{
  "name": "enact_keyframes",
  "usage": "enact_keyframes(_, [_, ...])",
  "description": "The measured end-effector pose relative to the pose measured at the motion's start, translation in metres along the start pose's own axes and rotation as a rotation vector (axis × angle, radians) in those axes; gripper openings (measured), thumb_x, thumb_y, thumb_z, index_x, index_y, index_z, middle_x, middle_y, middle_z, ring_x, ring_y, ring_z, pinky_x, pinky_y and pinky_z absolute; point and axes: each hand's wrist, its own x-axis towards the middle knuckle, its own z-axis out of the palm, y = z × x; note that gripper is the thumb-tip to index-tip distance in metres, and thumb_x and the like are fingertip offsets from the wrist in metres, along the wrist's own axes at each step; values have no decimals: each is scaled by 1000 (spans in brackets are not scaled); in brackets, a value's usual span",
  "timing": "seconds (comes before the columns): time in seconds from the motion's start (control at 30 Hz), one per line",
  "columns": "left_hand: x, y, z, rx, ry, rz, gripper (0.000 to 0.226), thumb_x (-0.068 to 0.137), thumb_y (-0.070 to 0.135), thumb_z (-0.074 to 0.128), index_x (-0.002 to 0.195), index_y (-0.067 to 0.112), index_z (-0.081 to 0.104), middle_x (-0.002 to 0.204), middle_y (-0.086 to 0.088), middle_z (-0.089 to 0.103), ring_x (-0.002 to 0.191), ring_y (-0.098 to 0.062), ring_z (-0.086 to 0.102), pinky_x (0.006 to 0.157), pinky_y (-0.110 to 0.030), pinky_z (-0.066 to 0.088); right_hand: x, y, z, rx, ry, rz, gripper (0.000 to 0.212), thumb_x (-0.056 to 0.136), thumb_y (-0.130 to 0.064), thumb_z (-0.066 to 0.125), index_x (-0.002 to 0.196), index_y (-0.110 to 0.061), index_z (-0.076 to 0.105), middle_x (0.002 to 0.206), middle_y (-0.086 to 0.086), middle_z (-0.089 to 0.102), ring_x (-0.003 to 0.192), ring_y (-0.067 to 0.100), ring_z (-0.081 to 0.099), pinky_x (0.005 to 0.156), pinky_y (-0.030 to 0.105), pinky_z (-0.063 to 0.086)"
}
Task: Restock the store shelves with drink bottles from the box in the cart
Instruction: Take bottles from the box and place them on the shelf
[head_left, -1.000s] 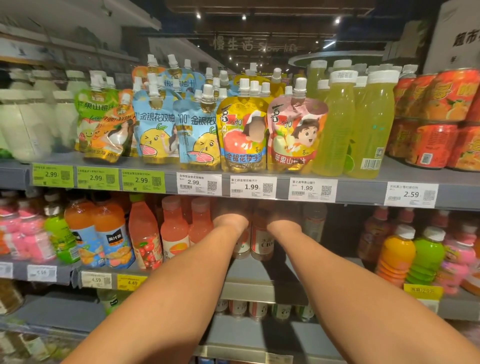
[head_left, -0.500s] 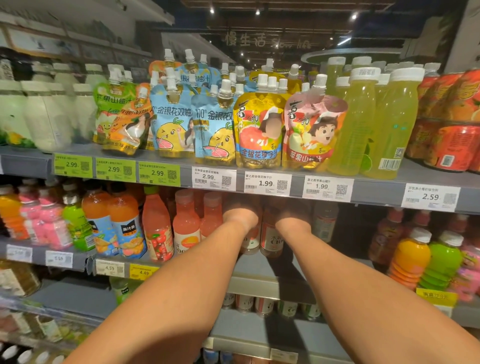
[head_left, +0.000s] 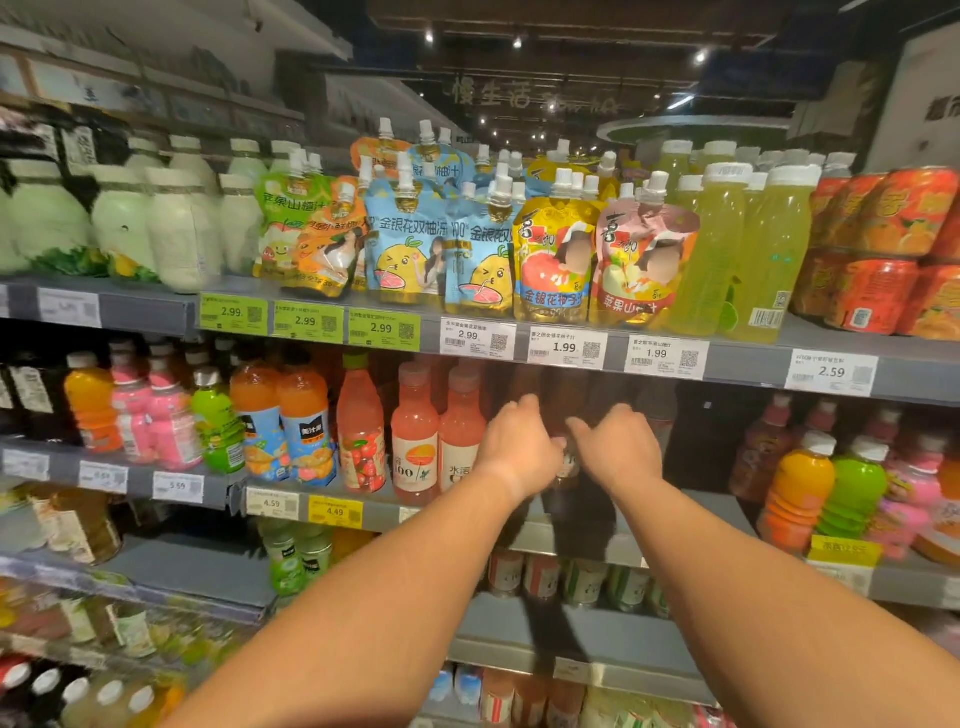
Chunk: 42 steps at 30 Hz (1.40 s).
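Both forearms are extended toward the middle shelf, into the dim slot below the 1.99 price tags. The left hand and the right hand are seen from behind, with fingers curled forward; whether anything is gripped cannot be told, since the palms are hidden. A dark drink bottle is partly visible between the two hands, standing on the shelf. Its long axis is judged vertical, cap end up, with a pale label facing outward; the cap itself is lost in shadow.

Progress is judged as partway. The slot is being filled, with at least one bottle already standing there. To its left, the pink juice bottles are fully faced. To its right, a dark gap on the shelf appears unfilled, so further bottles are probably required. The box and cart are out of view, so the remaining stock cannot be assessed
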Motion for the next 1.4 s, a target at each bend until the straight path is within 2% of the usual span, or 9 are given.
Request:
enact_keyframes(0.17, [-64,-64,-36,-14,-60,-41,36,82,39,62,112,19,58,111,-6,65,104,-29,61,80,-32,47,-82,-50,5,52,-22,-73,51,84,-47,60,114,-6,50,113,15,58,103,37,58,83,41,49])
enact_keyframes(0.27, [-110,-128,-79,39,-37,-151,42,84,40,61,121,20,58,119,-6,65,111,-30,60,88,-33,48,-146,-93,30,96,-111,-133,48,84,-48,58,108,-7,53,110,17,60,103,37,59,82,40,48])
enact_keyframes(0.5, [-245,-302,-209,159,112,-576,48,87,37,61,127,12,52,125,-13,60,118,-33,55,95,-38,47,-318,-240,109,143,-417,-468,58,82,-53,61,117,-8,50,114,15,56,107,35,57,86,41,49])
enact_keyframes(0.7, [-373,-409,-314,196,253,-892,44,79,52,58,111,23,64,111,-6,68,101,-30,65,77,-32,49,-461,-364,153,210,-741,-858,59,80,-57,60,118,-14,50,115,13,57,106,35,58,84,40,51])
enact_keyframes(0.87, [-458,-470,-361,250,366,-1126,37,87,36,47,114,17,64,115,-9,68,105,-31,64,82,-34,50,-540,-427,189,196,-865,-1067,62,83,-53,56,127,-10,46,123,15,56,112,33,56,90,37,47])
enact_keyframes(1.1, [-469,-530,-390,169,551,-1282,46,81,47,59,118,20,61,116,-10,68,105,-33,64,86,-38,52,-565,-489,245,283,-986,-1151,45,79,-50,60,114,-22,56,109,2,66,99,23,64,79,29,48])
enact_keyframes(1.2, [-447,-556,-388,137,584,-1326,46,82,51,55,116,21,58,114,-11,66,105,-33,63,87,-38,50,-552,-518,276,277,-1038,-1170,50,79,-55,58,119,-25,53,111,1,63,102,23,61,77,27,42])
enact_keyframes(1.3, [-422,-582,-383,91,607,-1333,42,85,45,49,121,25,57,117,-10,65,106,-32,62,87,-35,49,-537,-545,306,269,-1069,-1225,57,80,-50,60,130,-24,47,124,2,58,111,25,55,89,32,44])
enact_keyframes(1.4, [-407,-615,-382,82,564,-1336,37,87,37,52,120,22,60,117,-8,66,106,-30,62,83,-32,49,-533,-571,334,295,-1112,-1271,53,77,-53,57,126,-36,50,117,-5,63,104,21,60,89,37,49])
